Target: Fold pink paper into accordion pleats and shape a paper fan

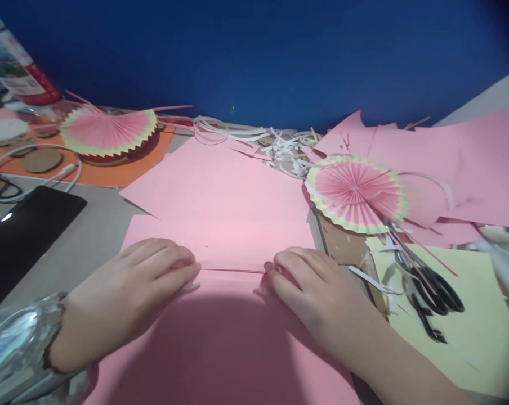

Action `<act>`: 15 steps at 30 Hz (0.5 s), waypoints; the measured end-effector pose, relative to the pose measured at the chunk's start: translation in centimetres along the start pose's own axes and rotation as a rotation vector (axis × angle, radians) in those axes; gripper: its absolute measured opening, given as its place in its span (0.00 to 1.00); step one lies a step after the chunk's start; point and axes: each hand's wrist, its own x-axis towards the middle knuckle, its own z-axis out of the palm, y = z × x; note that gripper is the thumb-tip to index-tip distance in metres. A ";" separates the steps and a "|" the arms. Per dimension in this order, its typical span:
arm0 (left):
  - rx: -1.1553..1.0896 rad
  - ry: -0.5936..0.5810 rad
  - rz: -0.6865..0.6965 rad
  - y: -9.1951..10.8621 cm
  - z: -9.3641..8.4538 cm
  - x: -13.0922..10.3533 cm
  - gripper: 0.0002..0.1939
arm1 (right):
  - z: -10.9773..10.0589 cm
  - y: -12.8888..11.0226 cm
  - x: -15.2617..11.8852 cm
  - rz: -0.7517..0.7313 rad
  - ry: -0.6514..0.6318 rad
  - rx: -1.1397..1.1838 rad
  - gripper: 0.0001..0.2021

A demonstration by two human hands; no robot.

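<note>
A large sheet of pink paper (220, 349) lies in front of me, with a narrow raised fold running across it. My left hand (153, 275) pinches the left part of that fold between thumb and fingers. At the fold's right part, my right hand (303, 275) has its fingers curled and closed on the paper. Both hands rest low on the sheet, a short gap of fold showing between them. Beyond them lies more pink paper (224, 180) with angled edges. A watch (16, 340) is on my left wrist.
Pleated watermelon-coloured paper fans (356, 191) lie at right and back left. Black-handled scissors (434, 289) rest on yellow paper (478, 337). White paper strips (288, 149) are heaped at the back. A phone (30, 236), a cable (75, 169) and a bottle (20, 62) are at left.
</note>
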 end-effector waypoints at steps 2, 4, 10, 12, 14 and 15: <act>-0.075 0.018 -0.086 0.0 0.1 0.2 0.08 | 0.2 0.0 -0.1 0.022 0.006 0.012 0.08; -0.183 0.002 -0.204 0.0 0.2 0.5 0.06 | 0.4 0.1 -0.3 0.109 -0.009 0.067 0.07; -0.375 -0.083 -0.425 -0.2 -0.3 1.3 0.08 | 0.5 0.2 -0.6 0.242 -0.044 0.185 0.06; -0.359 -0.065 -0.439 -0.1 -0.3 1.5 0.09 | 0.4 0.1 -0.4 0.225 -0.075 0.214 0.06; -0.340 -0.050 -0.442 0.0 -0.2 1.6 0.11 | 0.2 0.1 -0.2 0.255 -0.100 0.261 0.06; -0.331 -0.047 -0.446 0.1 -0.1 1.7 0.12 | 0.2 0.0 -0.2 0.292 -0.110 0.290 0.07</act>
